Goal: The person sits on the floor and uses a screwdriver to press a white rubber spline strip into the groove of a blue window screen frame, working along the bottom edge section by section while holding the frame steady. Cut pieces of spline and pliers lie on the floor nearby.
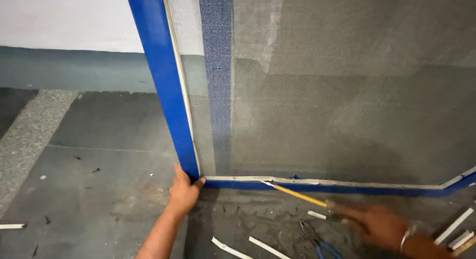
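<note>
- The left hand [183,192] grips the lower corner of the blue frame [163,85], fingers curled around its edge.
- The right hand [374,222], blurred, is closed on a yellow-handled tool [297,194] whose tip touches the pale strip [322,181] along the frame's bottom rail.
- Grey mesh [347,100] fills the frame.
- Blue-handled pliers [317,239] and loose white strips [265,246] lie on the grey floor [99,189].

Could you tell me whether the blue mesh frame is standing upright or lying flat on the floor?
Upright: the blue mesh frame stands on its lower edge on the floor, with the left hand gripping its bottom corner.
</note>
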